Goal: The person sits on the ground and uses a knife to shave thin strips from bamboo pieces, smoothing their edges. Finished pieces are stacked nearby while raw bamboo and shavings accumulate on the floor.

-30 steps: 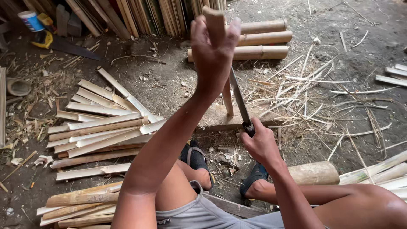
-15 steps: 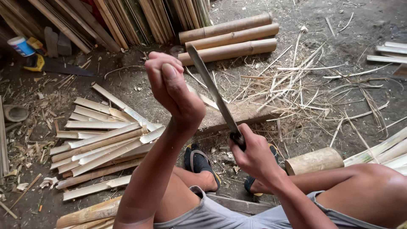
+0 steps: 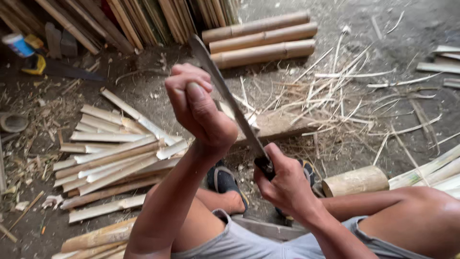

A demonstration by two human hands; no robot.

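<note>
Head view: right hand (image 3: 287, 184) clenched round the handle of a long blade (image 3: 229, 100), left hand (image 3: 199, 108) fisted tight beside the steel, its contents hidden. Risk, judged from this: a slip or glancing stroke toward the knuckles or the sandalled feet (image 3: 225, 184) below, caused by that closeness.

Bare dirt floor (image 3: 383, 43) littered with thin shavings and chips. Bamboo poles (image 3: 86, 19) lean along the top edge. Even daylight, no walls or windows visible.
</note>
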